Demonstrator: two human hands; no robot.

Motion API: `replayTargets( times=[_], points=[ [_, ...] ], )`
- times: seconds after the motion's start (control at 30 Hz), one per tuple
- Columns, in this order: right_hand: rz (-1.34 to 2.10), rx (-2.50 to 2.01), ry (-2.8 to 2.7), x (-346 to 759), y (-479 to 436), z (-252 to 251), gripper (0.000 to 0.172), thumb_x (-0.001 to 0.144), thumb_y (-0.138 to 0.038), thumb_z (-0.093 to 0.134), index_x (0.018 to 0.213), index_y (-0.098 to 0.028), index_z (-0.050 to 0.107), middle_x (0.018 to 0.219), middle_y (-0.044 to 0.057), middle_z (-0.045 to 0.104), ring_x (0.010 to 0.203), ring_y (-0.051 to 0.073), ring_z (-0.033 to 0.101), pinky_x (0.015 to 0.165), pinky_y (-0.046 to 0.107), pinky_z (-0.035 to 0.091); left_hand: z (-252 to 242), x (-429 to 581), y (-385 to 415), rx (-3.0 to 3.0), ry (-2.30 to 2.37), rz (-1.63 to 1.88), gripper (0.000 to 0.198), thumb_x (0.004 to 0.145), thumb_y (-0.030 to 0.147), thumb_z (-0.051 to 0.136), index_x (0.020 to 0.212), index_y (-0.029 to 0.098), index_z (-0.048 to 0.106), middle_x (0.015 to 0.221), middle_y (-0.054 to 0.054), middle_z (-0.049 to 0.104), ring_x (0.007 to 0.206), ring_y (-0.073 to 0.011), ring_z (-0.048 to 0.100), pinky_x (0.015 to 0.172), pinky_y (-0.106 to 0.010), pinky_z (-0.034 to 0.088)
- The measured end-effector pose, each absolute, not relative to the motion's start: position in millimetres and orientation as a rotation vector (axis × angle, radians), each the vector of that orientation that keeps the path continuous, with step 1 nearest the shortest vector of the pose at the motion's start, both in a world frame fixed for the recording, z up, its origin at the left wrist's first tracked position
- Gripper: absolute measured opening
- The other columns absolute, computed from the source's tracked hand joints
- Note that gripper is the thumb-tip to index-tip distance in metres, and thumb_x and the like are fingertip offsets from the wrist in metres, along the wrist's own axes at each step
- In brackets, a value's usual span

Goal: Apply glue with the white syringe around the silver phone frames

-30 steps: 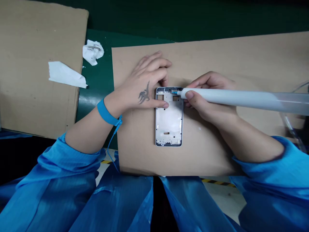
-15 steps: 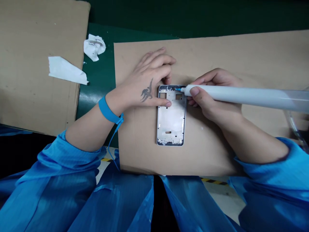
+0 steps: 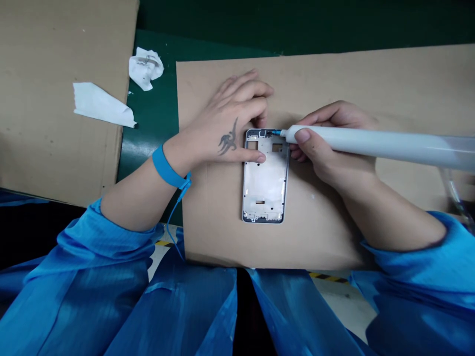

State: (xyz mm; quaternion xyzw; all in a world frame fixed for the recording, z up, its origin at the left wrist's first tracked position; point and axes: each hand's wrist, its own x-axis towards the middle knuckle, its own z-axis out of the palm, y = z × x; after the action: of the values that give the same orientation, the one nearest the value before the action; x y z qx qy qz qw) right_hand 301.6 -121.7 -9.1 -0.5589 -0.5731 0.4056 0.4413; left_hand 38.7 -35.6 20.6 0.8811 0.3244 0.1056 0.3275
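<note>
A silver phone middle frame [image 3: 265,180] with black top and bottom strips lies flat on the cardboard. My left hand [image 3: 237,116] rests over its upper left, thumb on the frame's inner face and curled index finger by the top edge. My right hand [image 3: 330,141] grips a long white syringe [image 3: 363,141] between thumb and fingers, close to the front end. Its thin blue tip [image 3: 275,132] meets the frame's black strip near the top edge. The fingers under the syringe are partly hidden.
The cardboard sheet [image 3: 222,242] lies over a green table [image 3: 156,118]. A crumpled white tissue [image 3: 146,69] and a folded white paper strip [image 3: 102,105] lie to the left, beside another cardboard sheet [image 3: 55,148]. A blue wrist strap [image 3: 165,168] with a cord circles my left wrist.
The syringe tip has shifted slightly up, closer to the frame's top edge. The frame and both hands sit a little further right in view. Both grips look the same.
</note>
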Motion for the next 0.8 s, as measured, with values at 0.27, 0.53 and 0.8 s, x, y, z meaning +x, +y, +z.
replayTargets(
  times=[0.27,0.53,0.8],
  points=[
    [0.945,-1.383,-1.473,295.3,-122.5,-4.3,0.042,0.090,-0.072,0.092,0.098,-0.034,0.076,0.095,0.000,0.086,0.081,0.025,0.083,0.072,0.045,0.073,18.7,37.4,-36.2,2.296,0.849,0.301,0.044,0.086,0.075,0.085,0.114,0.042,0.078,0.172,0.008,0.060,0.181,-0.0318,0.029,0.153,-0.057,0.025],
    [0.984,-1.411,-1.509,288.4,-123.4,7.8,0.040,0.090,-0.066,0.095,0.098,-0.032,0.074,0.096,0.005,0.084,0.083,0.027,0.083,0.075,0.048,0.074,23.2,38.7,-36.3,2.306,0.862,0.253,0.052,0.087,0.076,0.089,0.114,0.035,0.073,0.175,-0.004,0.057,0.181,-0.0312,0.027,0.154,-0.054,0.024],
    [0.967,-1.423,-1.410,292.3,-121.2,-2.7,0.034,0.090,-0.056,0.097,0.096,-0.030,0.076,0.091,0.005,0.085,0.072,0.022,0.079,0.065,0.039,0.065,23.5,38.9,-35.0,2.292,0.883,0.209,0.053,0.084,0.084,0.082,0.115,0.042,0.076,0.176,0.003,0.055,0.182,-0.0302,0.023,0.155,-0.057,0.020]
  ],
)
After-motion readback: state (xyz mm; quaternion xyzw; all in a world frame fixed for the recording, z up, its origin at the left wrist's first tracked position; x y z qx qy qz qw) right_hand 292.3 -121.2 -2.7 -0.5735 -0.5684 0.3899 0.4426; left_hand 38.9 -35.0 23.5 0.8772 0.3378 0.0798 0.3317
